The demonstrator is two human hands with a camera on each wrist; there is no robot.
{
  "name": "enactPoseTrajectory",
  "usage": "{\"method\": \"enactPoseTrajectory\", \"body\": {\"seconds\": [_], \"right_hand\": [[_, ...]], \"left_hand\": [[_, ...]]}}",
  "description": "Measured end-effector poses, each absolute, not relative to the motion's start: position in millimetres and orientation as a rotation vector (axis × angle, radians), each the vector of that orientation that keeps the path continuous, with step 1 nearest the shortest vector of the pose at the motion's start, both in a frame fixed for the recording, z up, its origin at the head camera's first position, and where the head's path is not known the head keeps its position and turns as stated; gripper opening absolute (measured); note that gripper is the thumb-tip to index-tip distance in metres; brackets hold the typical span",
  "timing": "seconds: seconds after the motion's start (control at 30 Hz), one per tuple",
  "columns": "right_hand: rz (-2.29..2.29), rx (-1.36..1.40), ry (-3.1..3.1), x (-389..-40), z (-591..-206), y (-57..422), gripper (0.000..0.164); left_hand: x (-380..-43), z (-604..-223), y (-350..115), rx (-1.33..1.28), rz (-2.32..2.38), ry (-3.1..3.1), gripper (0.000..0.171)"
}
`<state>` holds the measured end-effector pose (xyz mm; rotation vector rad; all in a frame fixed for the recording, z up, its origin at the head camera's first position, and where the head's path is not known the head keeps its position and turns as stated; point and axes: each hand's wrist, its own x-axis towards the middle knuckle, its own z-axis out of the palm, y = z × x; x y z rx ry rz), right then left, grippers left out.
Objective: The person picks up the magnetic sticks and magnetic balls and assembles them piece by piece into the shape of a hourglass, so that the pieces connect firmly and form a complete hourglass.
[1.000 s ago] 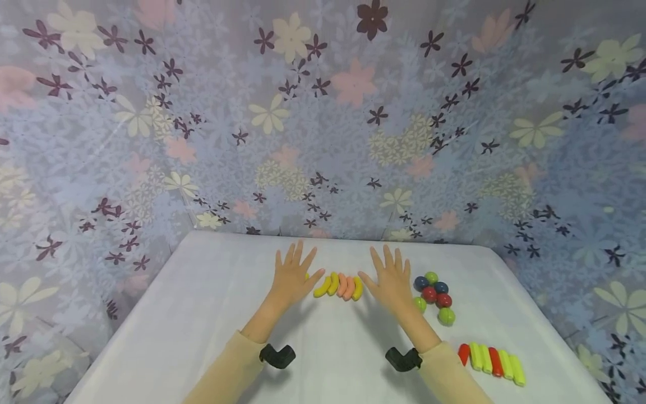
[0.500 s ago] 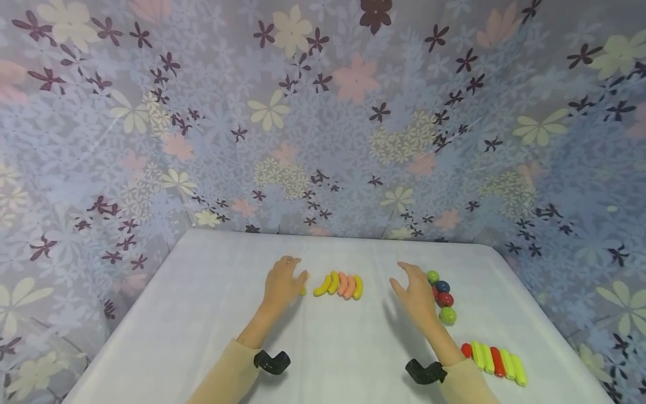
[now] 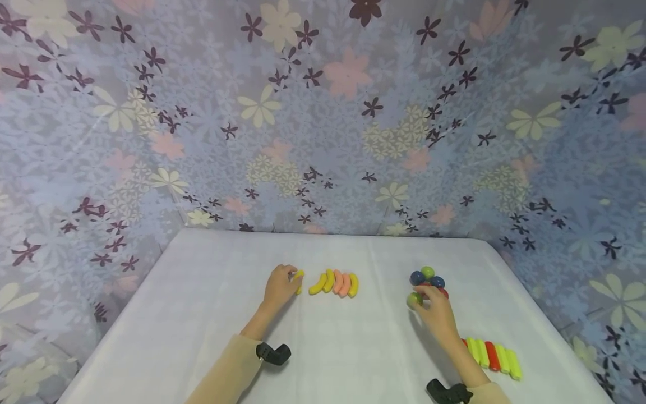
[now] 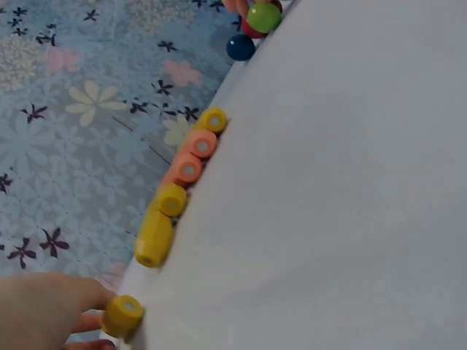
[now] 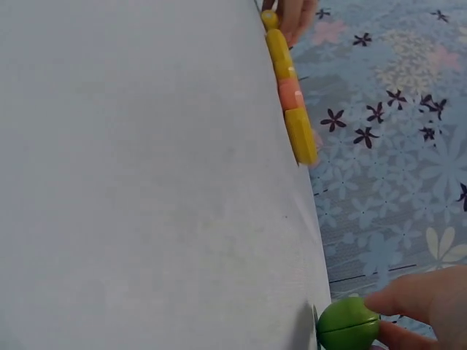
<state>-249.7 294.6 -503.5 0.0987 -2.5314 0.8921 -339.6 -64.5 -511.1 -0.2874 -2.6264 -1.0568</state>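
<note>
My left hand [image 3: 280,287] pinches a yellow toy banana [image 3: 300,283] at the left end of a row. In the left wrist view its thumb lies against that banana [image 4: 122,316], fingers beneath. To its right sit several more curved pieces, yellow bananas [image 3: 317,284] and salmon-pink ones [image 3: 345,285]. My right hand [image 3: 441,317] holds a green ball [image 3: 414,301] between thumb and fingers, at the left side of a ball cluster. A seam runs round this green ball [image 5: 348,324] in the right wrist view. The hand partly covers the red balls.
Behind the right hand are blue balls [image 3: 416,278] and another green ball [image 3: 427,272]. Yellow-green sticks [image 3: 514,365] and red sticks [image 3: 492,356] lie in a row at right, partly behind the right forearm. A flowered curtain [image 3: 323,140] rises behind the white table [image 3: 227,252].
Both hands were spread open over the table. The left has come down onto the end banana and pinches it; the right has moved right and taken hold of the green ball.
</note>
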Motion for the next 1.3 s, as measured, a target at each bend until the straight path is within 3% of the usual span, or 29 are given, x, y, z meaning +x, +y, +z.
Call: {"method": "enactPoseTrajectory", "body": {"seconds": [0.33,0.67,0.93,1.3], "right_hand": [[0.917,0.149,-2.607,-251.5,-510.7,293.5,0.04],[0.969,0.152,-2.548,-252.3,-515.9,283.0,0.039],[1.135,0.111,-2.558,-256.6,-514.6,247.0,0.039],[1.381,0.266,-2.503,-256.1,-523.1,185.4,0.038]], "left_hand": [[-332.3,-524.4,-77.5,-0.212,-1.198,-2.593,0.027],[-299.0,-528.1,-92.8,-0.237,-1.21,-2.559,0.023],[-274.2,-531.1,-90.6,-0.287,-1.337,-2.526,0.022],[-246.2,-528.4,-73.3,-0.444,-1.387,-2.525,0.019]]}}
